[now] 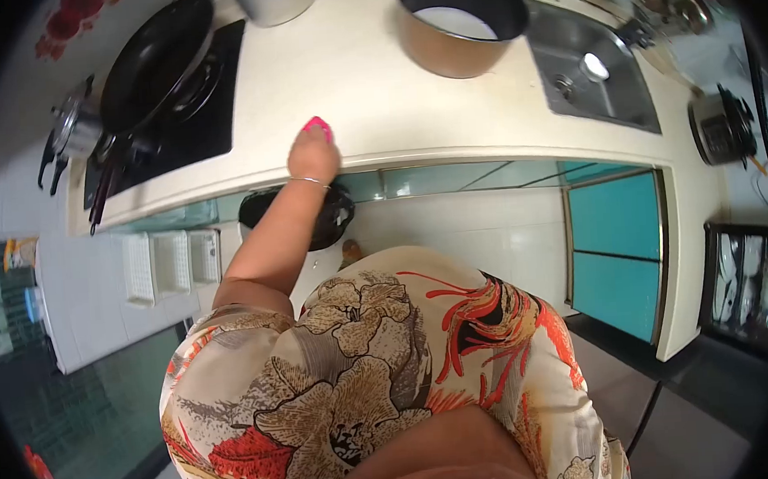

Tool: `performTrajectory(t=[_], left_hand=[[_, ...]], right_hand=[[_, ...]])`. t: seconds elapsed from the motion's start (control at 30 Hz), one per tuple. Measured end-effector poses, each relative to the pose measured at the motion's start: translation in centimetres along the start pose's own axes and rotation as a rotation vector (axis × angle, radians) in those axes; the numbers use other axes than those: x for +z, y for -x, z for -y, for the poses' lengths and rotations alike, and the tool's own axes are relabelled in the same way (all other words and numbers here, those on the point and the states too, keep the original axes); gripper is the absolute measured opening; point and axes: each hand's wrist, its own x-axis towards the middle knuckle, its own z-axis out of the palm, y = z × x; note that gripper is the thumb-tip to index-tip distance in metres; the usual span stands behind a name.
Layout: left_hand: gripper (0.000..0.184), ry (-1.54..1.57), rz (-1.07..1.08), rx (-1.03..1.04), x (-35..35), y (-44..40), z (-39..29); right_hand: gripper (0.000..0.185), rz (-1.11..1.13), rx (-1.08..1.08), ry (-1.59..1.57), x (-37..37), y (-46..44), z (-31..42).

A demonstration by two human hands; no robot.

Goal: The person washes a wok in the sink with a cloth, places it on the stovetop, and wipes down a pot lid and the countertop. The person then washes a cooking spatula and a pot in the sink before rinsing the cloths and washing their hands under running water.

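Now, at the pale countertop [384,115], the left hand [313,157], grip closed around a small pink item [317,123].

Smooth metal sink [602,108], matt cream counter [376,120]

The kitchen is fairly bright, with a soft sheen on the pale table [347,91] and glare in the steel sink [588,101]. Wide-angle distortion bends straight edges; the corners fall into black, blurred vignetting.
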Motion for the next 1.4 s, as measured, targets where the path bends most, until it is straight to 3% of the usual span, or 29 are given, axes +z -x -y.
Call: performTrajectory(t=[0.1,0.17,0.3,0.4,0.47,0.53,0.6,0.63,0.7,0.77,0.83,0.93,0.97,1.03,1.17,1.23,1.3,1.4], left_hand=[[0.019,-0.011,0.091,0.143,2.0,-0.7,-7.2],[0.022,-0.04,0.295,0.091,1.1,-1.7,-12.3],[0.023,-0.015,0.338,0.164,4.2,-2.6,-19.3],[0.027,0.023,0.34,0.271,4.2,-1.6,-24.8],[0.029,0.065,0.324,0.327,4.9,-1.3,-26.9],[0.033,0.529,0.377,0.392,5.8,-1.8,-27.3],[0.036,0.827,0.315,0.108,6.8,-2.5,-26.8],[0.037,1.066,0.354,-0.078,3.4,-1.5,-27.1],[0.036,0.917,0.097,-0.007,8.6,-4.2,-23.3],[0.048,0.508,0.095,0.09,4.7,-2.8,-22.5],[0.055,0.347,0.351,0.174,4.1,-2.1,-22.4],[0.054,0.089,0.489,0.241,3.3,-2.7,-24.8],[0.054,0.085,0.491,0.236,2.9,-3.3,-25.8],[0.046,0.067,0.711,0.217,2.9,-5.5,-28.6],[0.033,-0.046,0.585,0.367,6.9,-8.9,-35.4],[0.028,-0.031,0.458,0.596,10.5,-11.9,-38.4],[0.031,0.399,0.586,0.508,18.9,-16.6,-41.5],[0.033,0.582,0.475,0.446,8.5,-15.0,-43.4]], right_hand=[[0.043,0.122,-0.015,-0.203,1.4,1.0,0.2],[0.047,0.204,-0.037,-0.331,2.1,1.1,0.6],[0.056,0.333,-0.061,-0.61,3.4,2.1,0.7],[0.041,0.151,0.144,-0.777,2.7,4.2,2.1],[0.044,0.107,0.216,-0.755,3.7,5.4,-0.4],[0.049,0.056,0.271,-0.57,4.6,6.6,-3.4],[0.047,0.144,0.48,-0.841,6.6,8.9,-7.2],[0.047,0.156,0.556,-0.848,7.8,10.7,-9.2],[0.047,0.171,0.641,-0.857,8.1,12.4,-10.4],[0.047,0.175,0.63,-0.85,8.7,12.4,-10.5],[0.048,0.179,0.62,-0.842,8.9,12.6,-10.1],[0.049,0.187,0.598,-0.817,8.1,12.7,-8.3],[0.049,0.192,0.587,-0.804,7.5,12.7,-7.5],[0.05,0.193,0.56,-0.78,6.0,12.1,-5.7],[0.052,0.173,0.541,-0.737,2.5,11.6,-2.0],[0.053,0.164,0.551,-0.718,1.5,12.4,-0.3],[0.054,0.148,0.554,-0.692,0.0,12.5,0.7],[0.054,0.14,0.531,-0.498,-0.5,13.0,0.3]])
